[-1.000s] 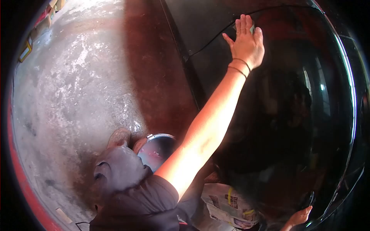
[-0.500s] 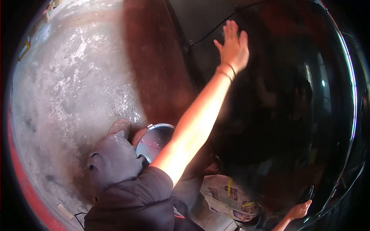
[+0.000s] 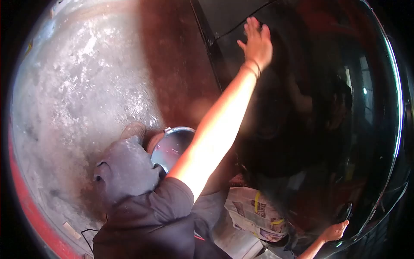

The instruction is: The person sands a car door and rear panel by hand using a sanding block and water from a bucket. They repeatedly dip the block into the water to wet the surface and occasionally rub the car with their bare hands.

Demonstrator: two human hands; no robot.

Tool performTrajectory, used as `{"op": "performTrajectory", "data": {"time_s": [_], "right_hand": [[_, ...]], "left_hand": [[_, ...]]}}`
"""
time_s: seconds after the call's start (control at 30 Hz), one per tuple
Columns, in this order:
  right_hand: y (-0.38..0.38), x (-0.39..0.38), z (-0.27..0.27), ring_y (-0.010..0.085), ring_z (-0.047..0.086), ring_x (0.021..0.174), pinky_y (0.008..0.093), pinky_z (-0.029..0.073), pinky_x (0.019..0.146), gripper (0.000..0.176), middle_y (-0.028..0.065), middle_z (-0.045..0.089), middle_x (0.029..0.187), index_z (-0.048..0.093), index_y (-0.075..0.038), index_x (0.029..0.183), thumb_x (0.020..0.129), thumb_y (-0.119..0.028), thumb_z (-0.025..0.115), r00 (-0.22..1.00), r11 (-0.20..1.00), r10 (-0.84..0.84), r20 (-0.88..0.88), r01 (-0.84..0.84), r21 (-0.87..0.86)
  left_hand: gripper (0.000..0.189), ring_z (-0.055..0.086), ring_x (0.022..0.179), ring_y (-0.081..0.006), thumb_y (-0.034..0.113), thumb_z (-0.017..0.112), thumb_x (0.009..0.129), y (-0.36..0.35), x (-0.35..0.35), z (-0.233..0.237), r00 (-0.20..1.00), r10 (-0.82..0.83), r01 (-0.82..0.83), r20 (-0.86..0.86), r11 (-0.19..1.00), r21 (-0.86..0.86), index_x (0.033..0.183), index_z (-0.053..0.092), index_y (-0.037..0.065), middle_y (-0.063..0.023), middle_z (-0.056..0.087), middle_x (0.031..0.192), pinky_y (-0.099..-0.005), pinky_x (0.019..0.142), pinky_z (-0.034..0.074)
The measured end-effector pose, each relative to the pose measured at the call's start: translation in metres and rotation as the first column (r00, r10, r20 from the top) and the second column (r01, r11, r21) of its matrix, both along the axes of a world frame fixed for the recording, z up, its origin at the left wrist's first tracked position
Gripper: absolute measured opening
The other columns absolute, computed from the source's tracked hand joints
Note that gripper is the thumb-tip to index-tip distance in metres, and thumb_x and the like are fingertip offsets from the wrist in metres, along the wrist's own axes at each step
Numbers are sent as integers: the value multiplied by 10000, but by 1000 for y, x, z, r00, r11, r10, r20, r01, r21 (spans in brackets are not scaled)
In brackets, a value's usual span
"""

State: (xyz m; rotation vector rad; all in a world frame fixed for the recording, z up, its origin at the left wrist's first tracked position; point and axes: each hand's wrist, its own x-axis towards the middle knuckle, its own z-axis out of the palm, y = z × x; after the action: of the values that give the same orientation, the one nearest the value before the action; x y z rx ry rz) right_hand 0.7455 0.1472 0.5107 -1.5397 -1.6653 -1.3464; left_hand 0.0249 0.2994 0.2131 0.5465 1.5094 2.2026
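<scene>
My left hand [image 3: 258, 45] lies with spread fingers on the glossy black panel [image 3: 276, 129], near a dark seam line, with nothing in it. A thin dark band circles that wrist. At the lower right my right hand [image 3: 335, 232] touches the same panel beside a small dark handle-like part [image 3: 348, 211]; its fingers look bent and are partly hidden, so whether they hold anything is unclear. Newspaper with yellow tape [image 3: 254, 211] covers a rounded shape below the panel.
A round bucket [image 3: 167, 131] holding liquid stands by my knee [image 3: 129, 168], partly behind my left arm. The grey floor [image 3: 77, 99] has wet, shiny patches. A red strip [image 3: 30, 207] curves along the lower left edge.
My left hand has shifted slightly left and up in the view, still spread. The view has moved a little; my right hand stays near the dark part.
</scene>
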Motion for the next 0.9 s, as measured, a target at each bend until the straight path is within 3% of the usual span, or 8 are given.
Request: {"op": "performTrajectory", "data": {"time_s": [0.2, 0.4, 0.53, 0.63, 0.67, 0.77, 0.87, 0.9], "right_hand": [[3, -11, -6, 353, 699, 1349, 424, 542, 1166, 584, 215, 747, 1392, 742, 17, 1394, 1184, -434, 436, 999, 1000, -21, -49, 21, -5], [14, 24, -4, 357, 702, 1344, 435, 546, 1154, 585, 204, 746, 1406, 741, 0, 1405, 1182, -446, 435, 999, 999, -32, -35, 31, -17], [15, 26, -3, 354, 706, 1337, 431, 551, 1146, 581, 205, 750, 1399, 743, 2, 1401, 1181, -444, 443, 1000, 999, 21, -15, -22, -37], [-13, -95, -10, 317, 697, 581, 461, 507, 487, 258, 69, 732, 759, 738, -128, 921, 1079, -170, 537, 857, 975, -212, 470, 151, 166], [-12, -106, -11, 331, 663, 522, 461, 479, 450, 276, 60, 712, 716, 695, -150, 842, 1065, -190, 537, 866, 977, -99, 491, -8, 212], [-15, -103, -11, 323, 659, 533, 455, 474, 461, 337, 70, 702, 710, 672, -131, 817, 1099, -199, 500, 875, 978, -164, 454, 84, 192], [18, 33, -4, 354, 708, 1334, 423, 556, 1138, 552, 203, 752, 1396, 741, 13, 1398, 1183, -411, 460, 997, 997, 80, -8, -80, -15], [19, 43, -6, 355, 709, 1333, 421, 556, 1138, 543, 203, 753, 1395, 743, 17, 1394, 1183, -400, 466, 997, 997, 81, -8, -81, -10]], "left_hand": [[746, 22, 1728, -395, 329, 438, 1167, -93, 200, -31, 945, -163, 158, -282, 987, -41, 1799, 108, 106, -169, 45, 1876, -727, 1304, -29], [694, 65, 1731, -344, 358, 389, 1195, -22, 46, -30, 980, -2, -5, -201, 999, -33, 1788, 153, 86, -144, 108, 1873, -694, 1324, -18], [716, 79, 1725, -378, 364, 376, 1190, -26, 72, -17, 987, 31, -36, -155, 999, -31, 1774, 140, 22, -181, 99, 1866, -699, 1328, 26], [773, 15, 1726, -411, 314, 450, 1163, -71, 183, -14, 962, -124, 115, -244, 992, -54, 1797, 69, 89, -178, 4, 1875, -757, 1290, -11], [781, 17, 1726, -411, 319, 459, 1160, -70, 187, -19, 954, -123, 110, -273, 992, -63, 1796, 70, 90, -181, 6, 1875, -759, 1289, -11], [745, 33, 1723, -419, 282, 440, 1168, -45, 133, -18, 939, 28, -44, -343, 998, -39, 1794, 84, 90, -188, 24, 1872, -787, 1275, 24], [641, 100, 1698, -498, 181, 443, 1138, 14, 20, -39, 931, 123, -172, -344, 978, -115, 1709, 242, -29, -267, 51, 1847, -848, 1219, 170], [587, 112, 1687, -531, 141, 438, 1132, 17, -1, -39, 943, 93, -143, -319, 980, -139, 1666, 303, -60, -283, 60, 1841, -862, 1196, 215]]}}
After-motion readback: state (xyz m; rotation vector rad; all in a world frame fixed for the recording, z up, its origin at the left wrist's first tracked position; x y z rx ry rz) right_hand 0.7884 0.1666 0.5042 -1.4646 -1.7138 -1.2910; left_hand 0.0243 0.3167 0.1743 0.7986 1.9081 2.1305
